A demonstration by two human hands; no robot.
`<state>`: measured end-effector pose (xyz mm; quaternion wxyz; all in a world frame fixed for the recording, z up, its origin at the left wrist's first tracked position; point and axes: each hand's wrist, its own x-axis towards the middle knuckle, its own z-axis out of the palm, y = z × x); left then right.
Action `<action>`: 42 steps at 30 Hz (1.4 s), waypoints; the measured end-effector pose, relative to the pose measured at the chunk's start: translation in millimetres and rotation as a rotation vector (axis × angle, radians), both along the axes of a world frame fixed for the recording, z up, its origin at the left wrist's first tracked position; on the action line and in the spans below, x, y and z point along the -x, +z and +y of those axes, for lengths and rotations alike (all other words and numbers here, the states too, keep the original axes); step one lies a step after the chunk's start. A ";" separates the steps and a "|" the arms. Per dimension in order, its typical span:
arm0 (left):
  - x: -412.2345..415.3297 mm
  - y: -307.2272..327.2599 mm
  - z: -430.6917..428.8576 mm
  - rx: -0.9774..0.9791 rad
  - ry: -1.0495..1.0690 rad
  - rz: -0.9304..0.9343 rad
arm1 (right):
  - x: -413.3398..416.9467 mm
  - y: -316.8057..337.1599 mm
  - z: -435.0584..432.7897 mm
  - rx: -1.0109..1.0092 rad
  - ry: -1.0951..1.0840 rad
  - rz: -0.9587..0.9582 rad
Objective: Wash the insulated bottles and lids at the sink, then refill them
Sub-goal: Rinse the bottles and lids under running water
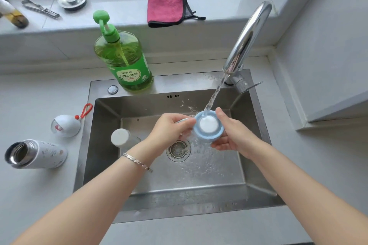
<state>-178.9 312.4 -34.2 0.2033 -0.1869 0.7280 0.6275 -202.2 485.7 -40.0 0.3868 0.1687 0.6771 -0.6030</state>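
Holding a blue lid (208,127) over the middle of the sink (103,145), the person has both hands on it. The lid is round, blue on the outside and white in the middle, and its open side faces up. The right hand (233,137) is at the right side of the lid, with its fingers curled under it and its thumb up along the rim. The left hand (169,129) is at the left side, with its fingers (187,122) curled and pinching the rim. A bit of something grey shows between those fingers, and I cannot tell what it is. Water (214,95) runs from the tap (247,42), which stands at the back right corner of the sink, and lands in the lid. Drops are splashed on the sink floor around the drain (178,150), just below the hands. A small bottle with a white end (120,137) is in the left part of the sink. I cannot tell if it stands or lies. On the counter (39,195) left of the sink is a white bottle (43,154) with no lid on, its shiny inside showing. A white round lid (66,125) with a red loop sits just behind it. A big green soap bottle (127,61) stands on the back edge of the sink. On the window ledge (123,6) behind the sink are a pink cloth (167,11), a metal plug (72,0) and a metal tool (39,9).
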 end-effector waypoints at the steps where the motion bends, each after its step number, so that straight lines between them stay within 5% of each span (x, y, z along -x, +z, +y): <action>1: 1.1 0.1 2.3 -0.020 0.004 0.003 | 0.5 0.2 1.9 -0.013 -0.001 0.000; 13: -8.6 -0.3 -17.4 -0.009 0.127 0.003 | 9.6 6.4 -31.8 0.247 -0.034 -0.042; 22: -11.3 -6.0 -18.8 -0.015 0.143 -0.038 | 3.1 0.7 -14.3 -0.163 0.135 0.584; 28: -5.2 -9.1 2.2 -0.069 0.135 -0.013 | -12.5 -5.3 2.0 -0.237 0.264 1.004; 33: -1.8 -8.3 1.6 -0.079 0.177 0.006 | -11.1 -6.6 3.4 -0.233 0.186 0.907; 42: -3.6 0.7 -31.3 0.001 0.353 0.058 | 13.8 0.1 -25.2 0.191 -0.037 0.326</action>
